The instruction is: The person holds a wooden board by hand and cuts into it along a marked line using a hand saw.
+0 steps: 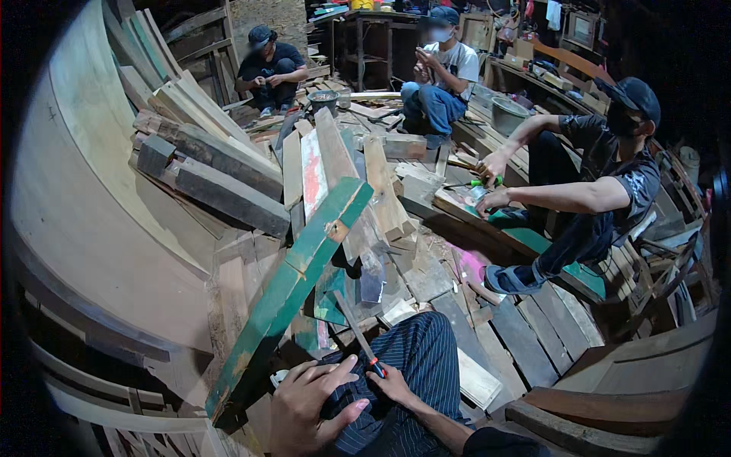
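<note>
My right hand point(393, 383) is closed around the red and black handle of a long, narrow metal tool point(353, 327) that looks like a file. Its blade points up and away, over the boards in front of my knee. My left hand point(311, 404) is raised just left of it, empty, with fingers apart and slightly bent. Close beyond that hand, a green-painted wooden beam point(304, 266) leans diagonally, its far end raised. Bare wood shows at a patch near the top. My leg in striped trousers point(415, 354) lies beneath both hands.
Loose planks point(365, 183) cover the floor ahead, with dark timbers point(228, 194) stacked at left beside a large curved panel point(114, 251). At right a co-worker point(609, 167) sits working on a green-edged board point(533, 240). Two people point(272, 68) point(442, 76) crouch farther back, near a grey bucket point(508, 116).
</note>
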